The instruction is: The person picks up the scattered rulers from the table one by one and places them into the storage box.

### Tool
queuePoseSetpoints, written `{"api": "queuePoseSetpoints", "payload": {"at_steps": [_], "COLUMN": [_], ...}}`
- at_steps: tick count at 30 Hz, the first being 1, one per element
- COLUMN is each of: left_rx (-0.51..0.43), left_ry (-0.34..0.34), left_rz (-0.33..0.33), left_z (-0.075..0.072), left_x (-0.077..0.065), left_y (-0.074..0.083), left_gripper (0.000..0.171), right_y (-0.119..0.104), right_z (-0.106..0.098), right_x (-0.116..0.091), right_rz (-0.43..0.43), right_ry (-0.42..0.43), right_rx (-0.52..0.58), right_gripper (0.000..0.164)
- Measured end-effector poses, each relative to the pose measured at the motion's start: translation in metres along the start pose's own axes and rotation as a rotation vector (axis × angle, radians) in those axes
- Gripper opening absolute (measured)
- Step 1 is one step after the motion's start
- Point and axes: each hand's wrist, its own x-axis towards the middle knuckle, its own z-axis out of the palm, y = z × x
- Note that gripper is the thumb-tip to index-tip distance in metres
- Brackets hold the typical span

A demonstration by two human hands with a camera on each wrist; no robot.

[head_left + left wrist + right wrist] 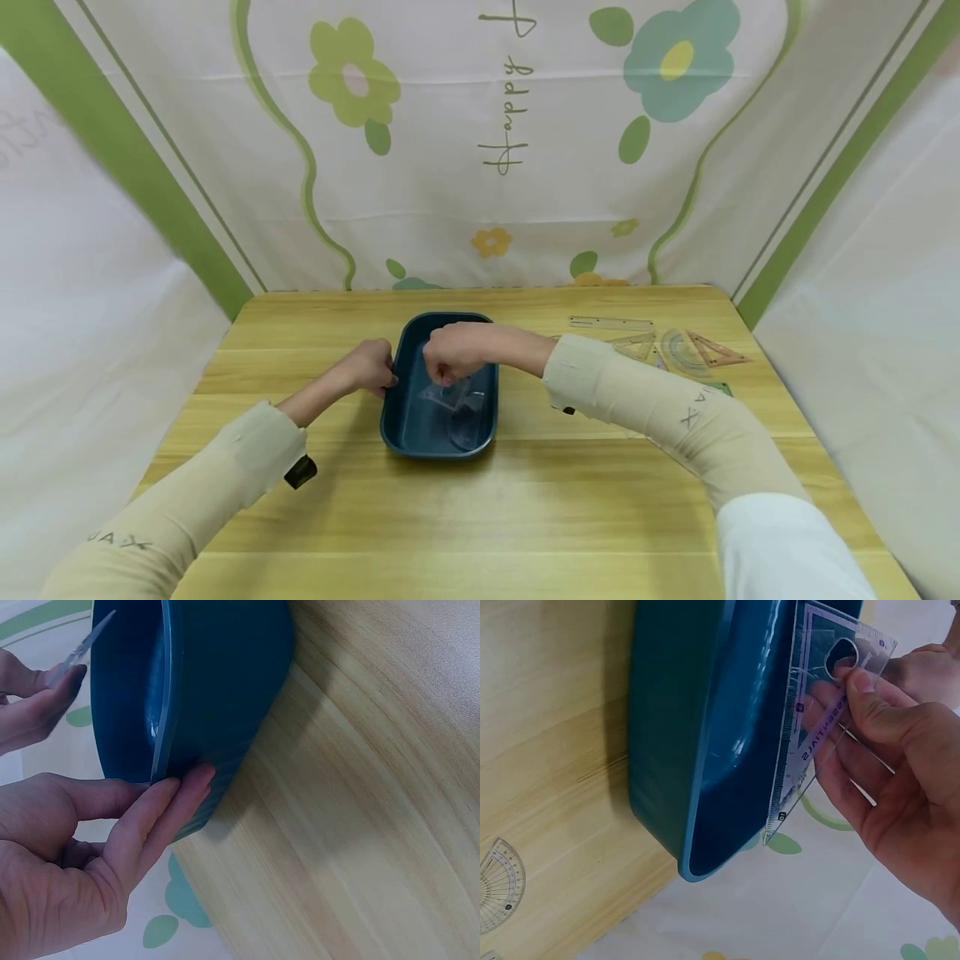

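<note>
My left hand (369, 367) pinches the left rim of a dark blue plastic bin (225, 667), thumb inside and fingers against the outer wall. Over the bin, my right hand (456, 348) holds a clear set square (810, 724) with purple print, thumb on its face near the round hole and fingers behind it. In the left wrist view this set square (82, 649) appears edge-on at the fingertips. Lower in the bin, a clear curved piece (467, 425) shows on the floor in the head view.
Right of the bin on the wooden table (570, 517) lie a straight ruler (611, 322), a yellowish set square (636, 346), a protractor (682, 353) and a reddish set square (716, 350). A green piece (722, 388) shows by the right sleeve. A flowered cloth (442, 192) hangs behind.
</note>
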Motion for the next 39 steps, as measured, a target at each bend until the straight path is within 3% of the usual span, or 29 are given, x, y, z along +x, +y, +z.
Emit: {"api": "queuePoseSetpoints", "payload": {"at_steps": [10, 16, 25, 32, 39], "left_rx": [0.008, -0.004, -0.001, -0.003, -0.004], "left_ry": [0.003, -0.001, 0.0, 0.004, 0.003], "left_rz": [0.006, -0.003, -0.004, -0.008, -0.011], "left_z": [0.001, 0.002, 0.0, 0.001, 0.001], "left_x": [0.0, -0.001, -0.001, 0.0, -0.002], "left_y": [-0.001, 0.001, 0.002, 0.002, 0.001], "left_gripper": [0.037, 0.025, 0.036, 0.023, 0.038], "right_y": [0.009, 0.012, 0.014, 0.016, 0.008], "right_z": [0.018, 0.033, 0.037, 0.029, 0.011], "right_x": [0.021, 0.029, 0.031, 0.021, -0.002], "right_rz": [-0.033, 0.011, 0.042, 0.078, 0.109], "right_ry": [-0.119, -0.179, -0.154, -0.1, -0.094], "right_rx": [-0.028, -0.038, -0.136, -0.161, -0.119], "right_gripper": [0.029, 0.022, 0.011, 0.021, 0.027]}}
